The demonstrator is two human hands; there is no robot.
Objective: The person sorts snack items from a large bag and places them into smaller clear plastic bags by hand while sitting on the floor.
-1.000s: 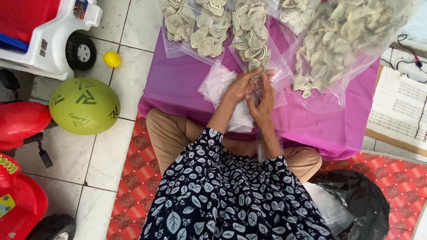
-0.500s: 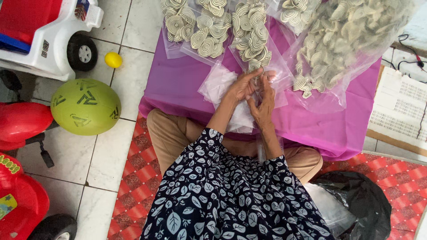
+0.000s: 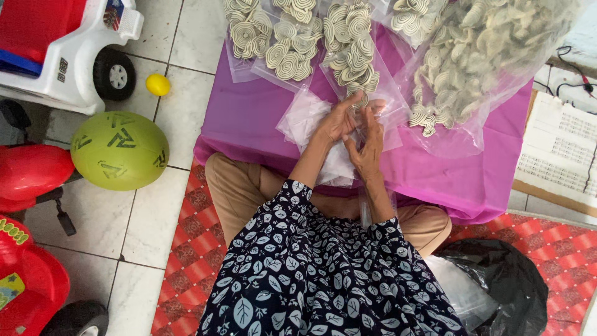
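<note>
Overhead, a seated person in a dark leaf-patterned garment works above a magenta cloth point(image 3: 249, 118) spread on the tiled floor point(image 3: 180, 106), which lies under and beyond both hands. Far to the upper right of the hands sits a large clear bag of cream spiral pieces point(image 3: 491, 56); directly beyond the hands lie smaller filled clear packets point(image 3: 292, 43) of the same pieces. Well to the left of the hands rest a green ball point(image 3: 119, 150), a white toy car point(image 3: 74, 56), red ride-on toys point(image 3: 28, 171) and a small yellow ball point(image 3: 157, 84). Below and to the right of the hands is a black plastic bag point(image 3: 504, 286) on a red patterned mat point(image 3: 193, 249). The left hand point(image 3: 339, 118) and right hand point(image 3: 368, 146) meet, fingers closed on a small clear packet point(image 3: 364, 106) holding a spiral piece; loose empty packets point(image 3: 305, 121) lie just beneath them.
</note>
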